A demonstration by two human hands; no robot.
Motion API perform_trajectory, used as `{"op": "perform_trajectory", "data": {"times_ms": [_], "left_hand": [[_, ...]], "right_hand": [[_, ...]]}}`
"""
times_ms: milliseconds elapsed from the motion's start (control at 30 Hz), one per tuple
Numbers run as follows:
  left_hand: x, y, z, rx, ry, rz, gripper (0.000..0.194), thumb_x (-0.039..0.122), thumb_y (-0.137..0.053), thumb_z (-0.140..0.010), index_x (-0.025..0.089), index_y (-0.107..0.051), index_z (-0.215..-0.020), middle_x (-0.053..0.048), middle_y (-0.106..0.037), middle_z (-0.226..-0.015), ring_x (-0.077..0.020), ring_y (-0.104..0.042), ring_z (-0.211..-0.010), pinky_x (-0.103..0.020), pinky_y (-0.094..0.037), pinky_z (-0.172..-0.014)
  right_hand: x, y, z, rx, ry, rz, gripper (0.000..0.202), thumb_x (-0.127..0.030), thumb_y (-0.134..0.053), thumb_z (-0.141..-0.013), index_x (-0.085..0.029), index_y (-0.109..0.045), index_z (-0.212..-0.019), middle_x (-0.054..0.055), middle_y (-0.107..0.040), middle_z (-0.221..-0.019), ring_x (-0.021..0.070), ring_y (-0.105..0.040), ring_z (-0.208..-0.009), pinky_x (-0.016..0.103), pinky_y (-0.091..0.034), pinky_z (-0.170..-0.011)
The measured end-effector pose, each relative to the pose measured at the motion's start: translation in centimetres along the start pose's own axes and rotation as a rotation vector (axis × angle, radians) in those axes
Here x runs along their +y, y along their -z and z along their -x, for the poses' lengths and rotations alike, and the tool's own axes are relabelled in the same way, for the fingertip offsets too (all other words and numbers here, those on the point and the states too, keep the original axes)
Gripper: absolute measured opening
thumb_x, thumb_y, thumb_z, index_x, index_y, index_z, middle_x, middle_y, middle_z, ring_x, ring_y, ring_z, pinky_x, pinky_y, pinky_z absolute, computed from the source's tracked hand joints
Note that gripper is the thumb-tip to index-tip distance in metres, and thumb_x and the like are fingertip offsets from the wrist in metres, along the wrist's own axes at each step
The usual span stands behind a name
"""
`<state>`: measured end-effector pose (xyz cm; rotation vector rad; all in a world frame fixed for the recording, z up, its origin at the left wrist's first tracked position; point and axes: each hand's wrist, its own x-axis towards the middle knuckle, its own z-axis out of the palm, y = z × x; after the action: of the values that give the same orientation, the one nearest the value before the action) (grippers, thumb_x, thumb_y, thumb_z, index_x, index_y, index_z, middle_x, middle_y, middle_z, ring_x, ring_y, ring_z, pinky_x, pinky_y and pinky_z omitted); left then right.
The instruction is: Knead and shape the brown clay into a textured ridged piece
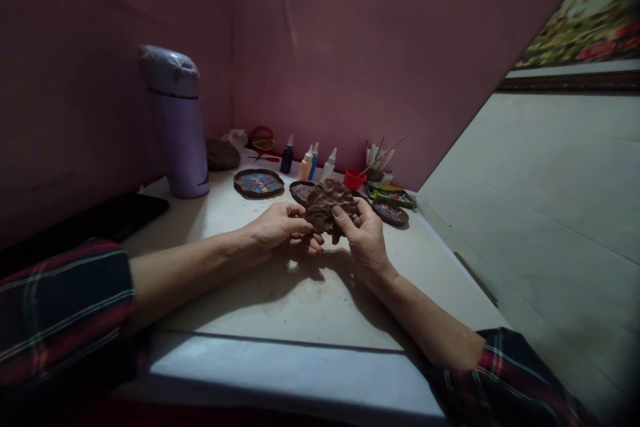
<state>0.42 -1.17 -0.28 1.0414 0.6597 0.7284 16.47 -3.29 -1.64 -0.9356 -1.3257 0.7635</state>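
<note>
A flattened, bumpy piece of brown clay [327, 204] is held up above the white tabletop [300, 300]. My left hand [283, 227] pinches its lower left edge between thumb and fingers. On the right side, my right hand [365, 230] grips the clay, its thumb pressed on the near face and its fingers behind, mostly hidden. Behind the clay lies a small painted dish [301, 191], partly covered by it. Another painted brown dish [259, 182] rests to the left, and a third one [391, 212] to the right.
A purple tumbler [177, 124] stands at the left, near a dark flat object [143, 208]. Along the back are a clay lump [223, 154], scissors [263, 139], several paint bottles [307, 164], a red cup [354, 179] and a green packet [391, 195]. Pink walls [350, 67] enclose the table's back.
</note>
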Motion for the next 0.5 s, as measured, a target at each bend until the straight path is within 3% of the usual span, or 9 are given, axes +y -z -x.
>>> {"op": "perform_trajectory", "data": {"times_ms": [200, 400, 500], "left_hand": [[0.15, -0.33, 0.21, 0.026, -0.001, 0.001, 0.022, -0.004, -0.05, -0.068, 0.008, -0.055, -0.086, -0.012, -0.068, -0.069, -0.0156, -0.066, -0.055, -0.025, -0.055, -0.055], [0.41, -0.22, 0.55, -0.119, -0.031, 0.081, 0.015, 0.001, -0.053, -0.071, 0.007, -0.059, -0.084, -0.014, -0.069, -0.077, -0.0159, -0.068, -0.065, -0.025, -0.055, -0.066], [0.45, -0.18, 0.57, -0.096, -0.025, 0.085, 0.013, 0.002, -0.05, -0.073, 0.007, -0.058, -0.083, -0.015, -0.069, -0.075, -0.0174, -0.068, -0.065, -0.026, -0.055, -0.063]], "right_hand": [[-0.08, -0.22, 0.06, 0.025, -0.031, -0.048, 0.03, -0.039, -0.067, -0.073, -0.019, -0.049, -0.085, -0.005, -0.055, -0.062, 0.0082, -0.05, -0.046, 0.02, -0.044, -0.037], [0.41, 0.11, -0.16, 0.077, -0.029, -0.072, 0.029, -0.039, -0.067, -0.074, -0.019, -0.05, -0.086, -0.005, -0.055, -0.064, 0.0075, -0.05, -0.045, 0.02, -0.043, -0.037], [0.41, 0.15, -0.16, 0.073, -0.027, -0.067, 0.03, -0.04, -0.067, -0.073, -0.019, -0.05, -0.086, -0.005, -0.055, -0.064, 0.0079, -0.05, -0.045, 0.02, -0.043, -0.037]]}}
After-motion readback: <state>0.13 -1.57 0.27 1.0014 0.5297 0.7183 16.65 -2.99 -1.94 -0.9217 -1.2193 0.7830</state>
